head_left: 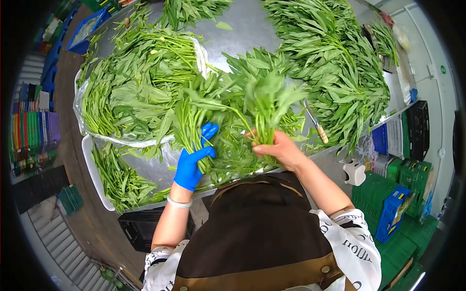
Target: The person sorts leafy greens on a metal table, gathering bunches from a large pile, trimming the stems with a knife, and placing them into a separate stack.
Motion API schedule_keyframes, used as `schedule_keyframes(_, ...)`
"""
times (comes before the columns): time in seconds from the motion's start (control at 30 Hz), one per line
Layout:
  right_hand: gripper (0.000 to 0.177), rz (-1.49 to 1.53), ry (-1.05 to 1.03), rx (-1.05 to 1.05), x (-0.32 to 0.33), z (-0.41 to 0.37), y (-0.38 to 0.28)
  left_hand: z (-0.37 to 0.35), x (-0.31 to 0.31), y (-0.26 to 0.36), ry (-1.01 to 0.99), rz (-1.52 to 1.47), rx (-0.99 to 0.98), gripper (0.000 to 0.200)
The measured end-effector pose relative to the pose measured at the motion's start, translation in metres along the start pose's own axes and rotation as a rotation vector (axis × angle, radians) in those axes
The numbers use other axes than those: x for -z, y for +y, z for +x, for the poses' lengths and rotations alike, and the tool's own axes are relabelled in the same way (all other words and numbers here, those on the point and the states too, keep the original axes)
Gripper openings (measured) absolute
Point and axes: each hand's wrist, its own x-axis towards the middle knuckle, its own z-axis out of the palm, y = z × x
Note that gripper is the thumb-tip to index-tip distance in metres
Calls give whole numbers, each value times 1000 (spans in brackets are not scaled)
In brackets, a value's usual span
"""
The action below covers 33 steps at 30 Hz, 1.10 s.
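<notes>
Grips a thick bundle of leafy stalks [188, 119] in the blue-gloved left hand [194, 157], closed tight round the lower stems, with the leaves fanning up and away over the table. Pinches a thinner bunch [268, 99] in the bare right hand [280, 149], shut on the stem ends, with the leaves standing upright. Holds both bunches just above a loose heap of the same greens [233, 155] at the near edge of the steel table [242, 26], with the hands near each other but apart. Wears a pale bangle [178, 202] on the left wrist and a brown apron [262, 228] (over a printed white top). Faces a large pile [131, 87] on a clear plastic sheet at the left and a second large pile [340, 63] at the right. Leaves a wooden-handled knife [315, 123] lying on the table, just beside the second pile and near the right hand. Has more stalks in a white tray [90, 165] at the table's near left corner, and a blue crate [393, 203] on the floor to the right, among green ones.
</notes>
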Motion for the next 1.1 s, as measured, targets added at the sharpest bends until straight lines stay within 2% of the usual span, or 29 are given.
schedule_keyframes(0.1, 24, 62, -2, 33, -14, 10, 15, 0, -12, -7, -42, 48, 29, 65)
schedule_keyframes(0.13, 20, 25, 59, 71, -23, 12, 14, 0, -14, -11, -47, 70, 33, 65)
schedule_keyframes(0.27, 22, -116, 126, 188, -40, 34, 39, -3, -21, -19, 1, 276, 101, 57)
schedule_keyframes(0.33, 21, -195, 155, 152, -36, 29, 24, -2, -15, -25, 6, 408, 99, 47)
schedule_keyframes(0.37, 21, -236, 165, 132, -32, 25, 14, -2, -12, -24, 32, 372, 96, 46)
schedule_keyframes(0.4, 18, -244, 161, 247, -23, 20, 2, 0, -12, -20, 58, 333, 94, 45)
schedule_keyframes(0.43, 19, -51, 108, 288, -12, 15, -5, 1, -11, -17, 83, 295, 94, 43)
schedule_keyframes(0.5, 19, 85, 0, 338, 11, 7, -21, 4, -1, -20, 66, 285, 55, 42)
schedule_keyframes(0.6, 19, -1107, 449, 473, 33, 14, -21, 6, -6, -21, 45, 317, 12, 43)
schedule_keyframes(0.73, 17, -349, 253, 249, 14, 12, -10, 7, -31, -24, 25, 291, 9, 42)
schedule_keyframes(0.77, 16, -348, 237, 216, 3, 11, -3, 5, -34, -29, 21, 250, 48, 43)
schedule_keyframes(0.83, 19, -642, 160, 290, -7, 21, 23, 9, -34, -42, 0, 174, 114, 45)
schedule_keyframes(0.87, 22, -380, 157, 137, -13, 25, 40, 11, -27, -52, 80, 232, 244, 47)
schedule_keyframes(0.9, 26, -117, 147, -16, -20, 27, 50, 12, -25, -56, 87, 254, 233, 46)
schedule_keyframes(0.93, 28, 37, 106, -80, -21, 27, 55, 11, -24, -61, 100, 274, 223, 45)
schedule_keyframes(1.03, 26, -196, 56, -179, -4, 30, 54, 7, -21, -58, 143, 218, 281, 40)
schedule_keyframes(1.1, 26, -116, 120, -177, 5, 27, 52, 11, -7, -58, 95, 168, 293, 38)
